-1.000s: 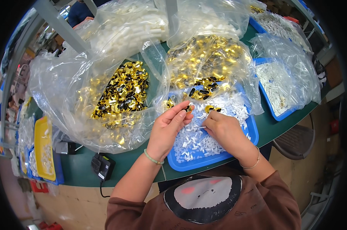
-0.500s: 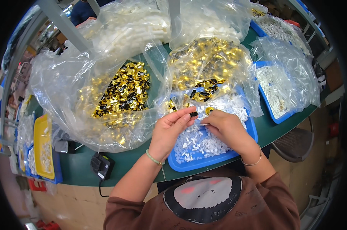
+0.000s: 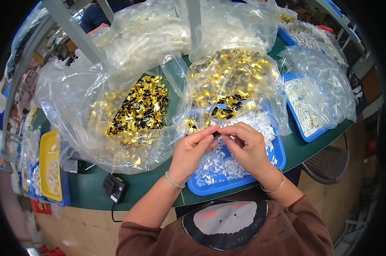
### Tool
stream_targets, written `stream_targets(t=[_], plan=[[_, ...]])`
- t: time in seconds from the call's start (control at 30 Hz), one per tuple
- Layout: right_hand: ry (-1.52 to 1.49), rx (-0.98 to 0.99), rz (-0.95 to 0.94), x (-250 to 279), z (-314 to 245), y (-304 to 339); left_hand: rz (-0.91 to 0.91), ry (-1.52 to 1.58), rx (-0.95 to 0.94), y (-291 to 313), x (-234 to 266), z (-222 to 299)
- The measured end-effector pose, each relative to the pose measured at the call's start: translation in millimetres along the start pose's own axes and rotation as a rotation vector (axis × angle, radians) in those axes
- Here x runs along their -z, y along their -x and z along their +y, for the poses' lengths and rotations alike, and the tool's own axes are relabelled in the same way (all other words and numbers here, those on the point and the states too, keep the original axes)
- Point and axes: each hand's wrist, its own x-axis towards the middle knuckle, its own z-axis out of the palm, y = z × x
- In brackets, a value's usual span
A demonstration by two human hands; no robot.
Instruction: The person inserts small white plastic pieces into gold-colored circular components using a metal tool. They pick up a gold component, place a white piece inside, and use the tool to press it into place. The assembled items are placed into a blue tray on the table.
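Observation:
My left hand (image 3: 190, 154) pinches a small black part (image 3: 216, 134) between thumb and fingertips, above a blue tray (image 3: 218, 188). From the other side my right hand (image 3: 249, 149) meets it, its fingers curled in a pinch at the same spot. Whatever the right fingers hold is covered by them. Beneath both hands the tray carries many small white and clear plastic pieces (image 3: 222, 165). Just beyond the hands, gold-and-black parts (image 3: 229, 106) spill from a clear plastic bag (image 3: 267, 91) at the tray's far side.
Another open clear bag of gold-and-black parts (image 3: 144, 104) lies to the left. White pieces fill bags (image 3: 152, 40) at the back. A blue tray (image 3: 309, 137) stands right, a yellow tray (image 3: 51, 164) far left, and a black boxy device (image 3: 115, 187) near the table edge.
My right hand has moved left and closed in on the left fingertips, where the black part is held. The left hand stays nearly in place. The whole view has shifted slightly.

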Motion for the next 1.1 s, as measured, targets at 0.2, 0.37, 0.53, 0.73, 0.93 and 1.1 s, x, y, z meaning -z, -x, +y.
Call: stream_targets(t=[0.2, 0.37, 0.53, 0.73, 0.93, 1.1], plan=[[0.051, 0.053, 0.161, -3.8, -2.6, 2.4, -0.011, 0.014, -0.008, 1.8, -5.1, 1.1], [0.101, 0.149, 0.170, -6.8, -1.2, 2.3, -0.010, -0.007, 0.037, 1.1, -4.2, -1.9], [0.181, 0.213, 0.200, -9.6, 1.5, 0.7, -0.019, 0.028, 0.062, -0.5, -2.7, -4.2], [0.142, 0.205, 0.183, -8.9, 0.4, 0.6, -0.015, 0.094, 0.087, -0.2, -3.8, -1.9], [0.174, 0.258, 0.199, -11.7, -1.1, 0.4, -0.040, 0.141, 0.076, -1.8, -3.0, -3.5], [0.215, 0.297, 0.220, -15.8, -0.4, 2.2, -0.051, 0.169, 0.073, -1.6, -4.1, -3.5]])
